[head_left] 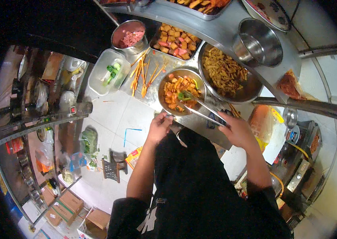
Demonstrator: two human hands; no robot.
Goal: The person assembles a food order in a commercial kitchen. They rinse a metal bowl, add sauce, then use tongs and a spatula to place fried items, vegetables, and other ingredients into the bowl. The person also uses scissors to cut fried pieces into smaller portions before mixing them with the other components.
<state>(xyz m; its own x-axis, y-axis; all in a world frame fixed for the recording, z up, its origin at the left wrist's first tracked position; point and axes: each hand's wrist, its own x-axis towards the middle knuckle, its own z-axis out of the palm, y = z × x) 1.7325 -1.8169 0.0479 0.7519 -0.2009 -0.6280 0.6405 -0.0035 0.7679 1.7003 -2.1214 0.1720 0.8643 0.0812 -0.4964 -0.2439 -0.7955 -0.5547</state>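
Observation:
A round metal bowl [161,94] of red-sauced diced food with a few green leaves stands at the counter's near edge. My left hand [161,126] is closed at its near-left rim, thumb and fingers pinched there. In my right hand [235,129] is a pair of metal tongs [205,106], gripped near the back end. Their tips reach into the food beside the green leaves. Left of the bowl, loose wooden skewers [137,75] lie across the metal counter. Beyond the bowl sits a tray of browned cubes and pink pieces [174,40].
A large pan of curly brown food [223,71] is right of the bowl. A clear plastic tub [96,77] with greens and a saucepan of pink pieces [129,38] stand left. An empty steel pot [262,40] rests on the raised shelf. A small stool [114,169] stands on the floor.

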